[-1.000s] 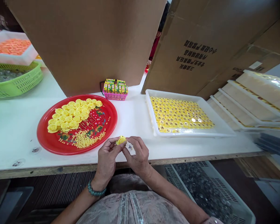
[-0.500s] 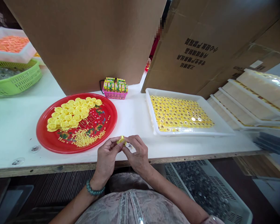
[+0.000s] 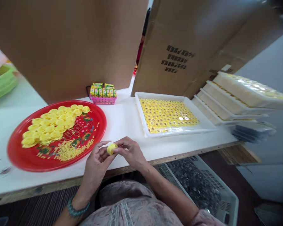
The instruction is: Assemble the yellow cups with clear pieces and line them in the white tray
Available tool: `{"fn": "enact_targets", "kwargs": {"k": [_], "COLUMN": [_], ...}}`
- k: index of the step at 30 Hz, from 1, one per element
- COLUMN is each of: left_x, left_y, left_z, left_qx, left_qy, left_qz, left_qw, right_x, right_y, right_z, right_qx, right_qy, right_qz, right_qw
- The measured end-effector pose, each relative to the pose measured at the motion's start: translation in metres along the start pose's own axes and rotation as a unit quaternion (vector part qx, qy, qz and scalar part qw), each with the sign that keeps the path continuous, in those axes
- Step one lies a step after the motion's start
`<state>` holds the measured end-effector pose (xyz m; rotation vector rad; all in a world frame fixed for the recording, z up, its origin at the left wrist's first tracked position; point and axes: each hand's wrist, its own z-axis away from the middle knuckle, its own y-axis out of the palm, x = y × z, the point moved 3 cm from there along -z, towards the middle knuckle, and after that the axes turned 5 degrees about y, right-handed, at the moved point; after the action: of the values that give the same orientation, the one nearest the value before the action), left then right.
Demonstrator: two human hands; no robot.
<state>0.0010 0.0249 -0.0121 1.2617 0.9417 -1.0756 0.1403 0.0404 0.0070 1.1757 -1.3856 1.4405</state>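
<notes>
Left hand (image 3: 96, 164): index lifted away; yellow piece (image 3: 111, 149) between both, right hand (image 3: 131, 153) pinching it, left hold unclear.

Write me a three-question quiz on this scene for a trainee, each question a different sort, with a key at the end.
1. Multiple choice: On the red tray, where are the tiny yellow bits relative to the larger yellow pieces?
A) Beyond them
B) On top of them
C) Toward the near side

2. True or false: The pink basket stands to the left of the stacked white trays.

3. Short answer: What colour is the rounded piece where the left hand and the right hand meet?

Key: 1. C; 2. True; 3. Yellow.
</notes>
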Motion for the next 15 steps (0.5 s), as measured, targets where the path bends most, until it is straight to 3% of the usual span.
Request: {"fn": "enact_targets", "kwargs": {"k": [6,10,13,15], "left_x": [0.002,0.004,0.006,0.011], "left_y": [-0.001,0.014,0.022,0.014], "left_z": [-0.001,-0.005,-0.009,-0.011], "left_qx": [-0.003,0.029,0.051,0.026], "left_qy": [-0.022,-0.048,-0.033,0.022], "left_qz": [-0.034,-0.027,-0.048,-0.099], "left_qw": [0.999,0.998,0.997,0.995], "right_x": [0.002,-0.004,-0.006,-0.005], "right_y": [-0.004,-0.013,-0.043,-0.084], "right_z": [0.009,0.012,0.006,0.0], "right_qx": [-0.05,-0.054,-0.045,-0.086], "right_qy": [-0.063,-0.057,-0.033,-0.006], "right_qz": [0.07,0.079,0.101,0.153], "right_qw": [0.994,0.994,0.993,0.984]}}
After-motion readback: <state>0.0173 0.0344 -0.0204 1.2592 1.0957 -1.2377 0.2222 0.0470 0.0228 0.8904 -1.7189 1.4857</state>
